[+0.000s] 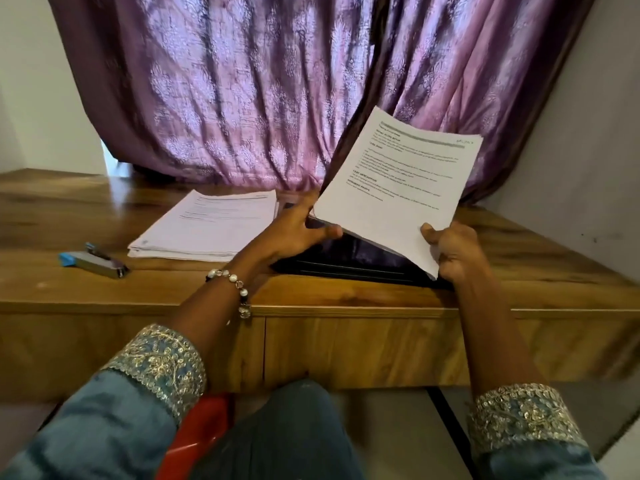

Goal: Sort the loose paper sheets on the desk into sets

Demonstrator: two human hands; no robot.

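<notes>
A thin set of printed white sheets (pixel 391 188) is tilted up off the desk, its top leaning toward the curtain. My right hand (pixel 453 251) pinches its lower right corner, thumb on the front. My left hand (pixel 298 230) holds the set's lower left edge, fingers spread behind and under it. A thicker stack of printed sheets (pixel 207 225) lies flat on the wooden desk (pixel 519 265) to the left. Beneath the raised set lies a flat black object (pixel 349 258), perhaps a folder or closed laptop.
A grey and blue stapler (pixel 93 260) lies on the desk at the left, near the front edge. A purple patterned curtain (pixel 277 91) hangs behind the desk and drapes onto its back. A red chair (pixel 197 434) shows below.
</notes>
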